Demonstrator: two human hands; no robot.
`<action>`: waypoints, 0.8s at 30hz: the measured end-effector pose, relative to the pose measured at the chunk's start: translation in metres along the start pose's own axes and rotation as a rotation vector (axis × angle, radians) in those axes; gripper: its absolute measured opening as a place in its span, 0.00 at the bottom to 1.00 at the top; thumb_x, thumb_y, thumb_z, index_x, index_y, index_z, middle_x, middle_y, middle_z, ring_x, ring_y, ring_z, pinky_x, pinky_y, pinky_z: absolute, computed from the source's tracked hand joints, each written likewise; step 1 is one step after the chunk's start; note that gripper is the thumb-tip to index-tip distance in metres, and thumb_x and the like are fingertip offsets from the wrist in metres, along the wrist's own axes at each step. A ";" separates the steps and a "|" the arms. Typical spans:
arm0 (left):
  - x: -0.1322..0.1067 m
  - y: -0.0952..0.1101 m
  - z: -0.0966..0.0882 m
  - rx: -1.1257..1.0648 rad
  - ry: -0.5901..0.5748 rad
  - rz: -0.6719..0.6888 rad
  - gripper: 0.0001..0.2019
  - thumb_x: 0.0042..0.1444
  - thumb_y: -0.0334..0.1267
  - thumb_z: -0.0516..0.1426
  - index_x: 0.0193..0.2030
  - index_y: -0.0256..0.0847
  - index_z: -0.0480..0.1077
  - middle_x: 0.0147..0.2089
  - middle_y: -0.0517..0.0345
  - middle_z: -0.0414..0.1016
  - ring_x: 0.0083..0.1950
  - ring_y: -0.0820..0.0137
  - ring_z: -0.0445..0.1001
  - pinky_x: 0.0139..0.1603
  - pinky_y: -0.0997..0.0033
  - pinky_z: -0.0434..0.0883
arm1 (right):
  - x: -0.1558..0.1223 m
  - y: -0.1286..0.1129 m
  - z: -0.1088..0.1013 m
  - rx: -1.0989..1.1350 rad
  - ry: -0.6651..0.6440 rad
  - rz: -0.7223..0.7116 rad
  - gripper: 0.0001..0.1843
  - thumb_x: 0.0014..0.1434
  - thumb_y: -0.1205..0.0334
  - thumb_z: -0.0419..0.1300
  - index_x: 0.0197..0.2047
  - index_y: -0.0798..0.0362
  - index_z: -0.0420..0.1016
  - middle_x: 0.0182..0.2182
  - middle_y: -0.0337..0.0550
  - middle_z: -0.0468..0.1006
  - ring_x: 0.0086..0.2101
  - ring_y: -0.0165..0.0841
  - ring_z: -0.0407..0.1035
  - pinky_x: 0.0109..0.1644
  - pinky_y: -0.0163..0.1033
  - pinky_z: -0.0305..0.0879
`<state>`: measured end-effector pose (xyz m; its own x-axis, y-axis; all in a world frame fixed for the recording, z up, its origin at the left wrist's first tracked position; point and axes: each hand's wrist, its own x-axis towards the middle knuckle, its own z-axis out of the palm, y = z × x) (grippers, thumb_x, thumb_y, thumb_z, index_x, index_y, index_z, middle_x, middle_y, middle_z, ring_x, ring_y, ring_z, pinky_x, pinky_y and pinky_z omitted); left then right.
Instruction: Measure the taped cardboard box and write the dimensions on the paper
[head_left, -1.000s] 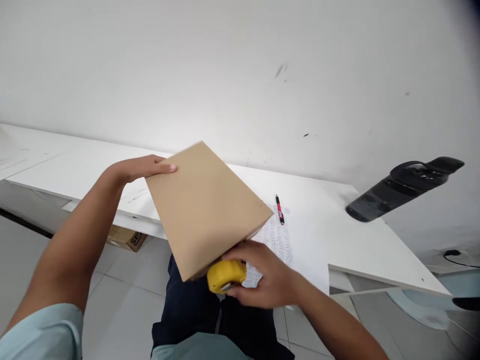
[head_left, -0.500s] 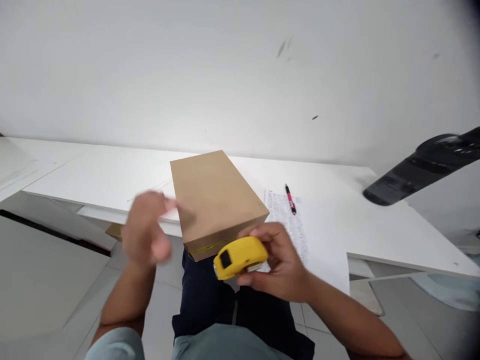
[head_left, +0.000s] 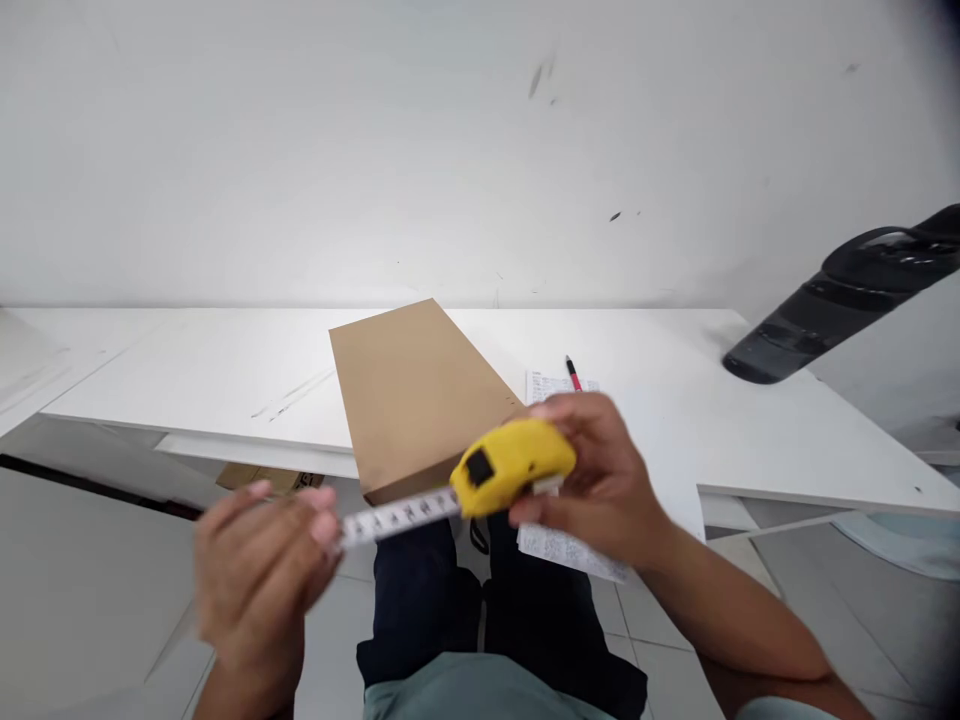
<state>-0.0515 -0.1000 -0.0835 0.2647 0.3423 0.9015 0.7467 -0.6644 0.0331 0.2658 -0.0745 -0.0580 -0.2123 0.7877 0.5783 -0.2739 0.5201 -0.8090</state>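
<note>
A yellow tape measure is gripped in my right hand, its case held in front of a brown cardboard box. From the case a white blade with dark numbers stretches to the left. My left hand pinches the blade's free end between thumb and fingers; the tip itself is hidden. The closed box lies on the white desk, its near end by the desk's front edge. The tape hangs in the air just in front of that near end.
Right of the box lie written sheets of paper, with a red and black pen on them. A dark bottle stands at the right. Another piece of cardboard shows below the desk.
My left hand has come to the tape measure and taken hold of the blade's end, and a stretch of blade is now out. My right hand has shifted up and right with the case.
</note>
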 end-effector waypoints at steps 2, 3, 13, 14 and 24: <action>0.009 -0.030 0.012 0.162 0.243 0.124 0.30 0.55 0.31 0.68 0.64 0.53 0.73 0.46 0.56 0.84 0.43 0.62 0.81 0.55 0.52 0.78 | 0.016 0.012 -0.028 -0.070 0.155 -0.016 0.27 0.53 0.60 0.77 0.52 0.35 0.72 0.43 0.39 0.77 0.40 0.35 0.76 0.39 0.40 0.78; 0.012 -0.043 0.019 0.206 0.299 0.120 0.30 0.55 0.30 0.68 0.65 0.50 0.72 0.47 0.53 0.83 0.44 0.62 0.81 0.53 0.54 0.78 | 0.025 0.022 -0.044 -0.097 0.246 -0.022 0.27 0.52 0.57 0.78 0.52 0.35 0.73 0.45 0.40 0.76 0.44 0.37 0.75 0.43 0.43 0.78; -0.004 -0.051 0.060 -0.195 -0.054 -0.324 0.15 0.72 0.46 0.53 0.57 0.50 0.77 0.63 0.52 0.76 0.63 0.61 0.74 0.65 0.55 0.72 | 0.065 0.107 -0.114 -0.181 0.339 0.187 0.41 0.53 0.42 0.72 0.67 0.38 0.70 0.53 0.42 0.78 0.46 0.39 0.72 0.41 0.41 0.72; -0.004 -0.049 0.062 -0.231 -0.087 -0.295 0.19 0.73 0.49 0.49 0.59 0.51 0.76 0.66 0.51 0.73 0.67 0.60 0.71 0.67 0.53 0.70 | 0.065 0.105 -0.108 -0.194 0.304 0.190 0.41 0.53 0.42 0.72 0.68 0.39 0.70 0.52 0.42 0.78 0.45 0.38 0.71 0.41 0.42 0.72; 0.000 -0.043 0.074 -0.186 -0.120 -0.151 0.22 0.74 0.49 0.45 0.69 0.54 0.66 0.69 0.50 0.70 0.72 0.56 0.65 0.72 0.46 0.64 | 0.060 0.097 -0.092 -0.191 0.246 0.231 0.42 0.59 0.43 0.69 0.73 0.38 0.64 0.54 0.43 0.78 0.43 0.37 0.74 0.44 0.42 0.73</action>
<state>-0.0386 -0.0219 -0.1174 0.2375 0.5154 0.8233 0.6612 -0.7067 0.2517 0.3131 0.0535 -0.1113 -0.0101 0.9350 0.3546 -0.0603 0.3534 -0.9335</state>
